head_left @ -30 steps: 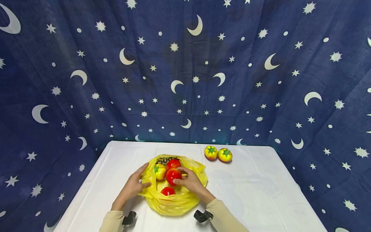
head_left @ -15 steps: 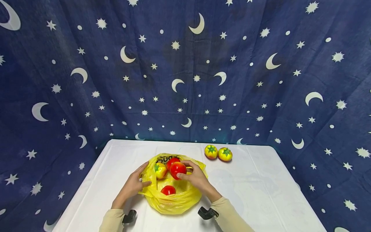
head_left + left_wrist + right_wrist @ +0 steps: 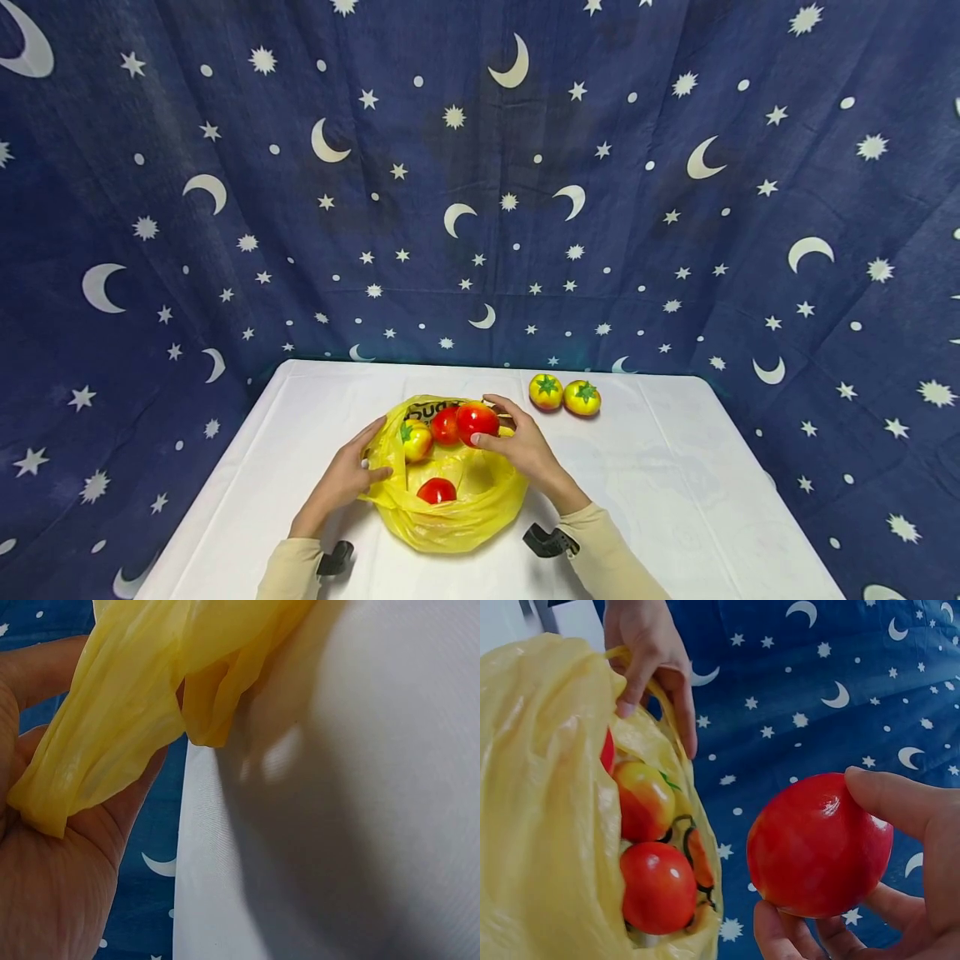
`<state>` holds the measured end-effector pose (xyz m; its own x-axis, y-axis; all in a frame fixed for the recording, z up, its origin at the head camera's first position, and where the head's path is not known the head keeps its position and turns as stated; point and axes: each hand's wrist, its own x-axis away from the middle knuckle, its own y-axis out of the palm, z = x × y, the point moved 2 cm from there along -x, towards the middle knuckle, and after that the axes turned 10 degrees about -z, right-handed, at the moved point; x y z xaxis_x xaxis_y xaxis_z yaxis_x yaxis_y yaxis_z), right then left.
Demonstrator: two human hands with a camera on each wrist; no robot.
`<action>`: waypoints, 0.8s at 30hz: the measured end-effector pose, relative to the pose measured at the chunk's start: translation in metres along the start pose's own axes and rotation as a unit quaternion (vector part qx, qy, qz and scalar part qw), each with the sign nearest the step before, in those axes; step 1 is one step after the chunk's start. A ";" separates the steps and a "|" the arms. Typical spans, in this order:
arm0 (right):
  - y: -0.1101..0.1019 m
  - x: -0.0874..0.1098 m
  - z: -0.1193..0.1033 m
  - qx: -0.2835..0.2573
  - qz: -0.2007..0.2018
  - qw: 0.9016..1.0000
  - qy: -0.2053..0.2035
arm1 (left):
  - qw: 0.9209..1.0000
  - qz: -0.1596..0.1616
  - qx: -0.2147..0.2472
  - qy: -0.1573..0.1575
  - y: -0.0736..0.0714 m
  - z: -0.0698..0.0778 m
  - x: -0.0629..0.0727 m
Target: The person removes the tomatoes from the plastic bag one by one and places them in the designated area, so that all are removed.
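Observation:
My right hand (image 3: 531, 446) holds a glossy red tomato (image 3: 477, 423) between thumb and fingers over the right back rim of a yellow plastic bag (image 3: 450, 529). In the right wrist view the held tomato (image 3: 817, 847) shows beside the bag's mouth. My left hand (image 3: 348, 473) holds the bag's left rim, thumb inside the mouth; in the left wrist view a strip of yellow plastic (image 3: 112, 727) runs across that palm. Inside the bag lie a yellow-red tomato (image 3: 416, 441) with green leaves, a red tomato (image 3: 446, 426) and another red tomato (image 3: 437, 491) near the front.
Two yellow tomatoes (image 3: 564, 395) with green star-shaped leaves sit side by side at the back of the white-covered table (image 3: 675, 500). Behind the table hangs a dark blue curtain (image 3: 420, 208) with moons and stars.
My right hand has lifted the red tomato from the middle of the bag and carried it right and back to the rim. The left hand has stayed on the bag's left side.

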<state>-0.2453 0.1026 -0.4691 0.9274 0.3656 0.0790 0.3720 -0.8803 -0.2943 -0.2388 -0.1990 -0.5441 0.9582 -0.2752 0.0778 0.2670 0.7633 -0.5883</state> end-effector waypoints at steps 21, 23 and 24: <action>-0.044 0.006 0.009 0.023 0.059 0.998 -0.019 | 1.000 0.005 -0.010 0.007 -0.001 0.001 0.001; -0.050 0.007 0.010 0.022 0.063 0.998 -0.013 | 1.000 0.006 -0.007 0.006 -0.001 0.001 0.001; -0.052 0.008 0.010 0.025 0.064 0.998 -0.010 | 1.000 0.006 -0.006 0.004 0.000 0.001 0.001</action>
<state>-0.2579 0.1546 -0.4630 0.9663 0.2568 0.0186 0.2470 -0.9040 -0.3489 -0.2375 -0.1993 -0.5432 0.9605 -0.2709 0.0638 0.2539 0.7592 -0.5992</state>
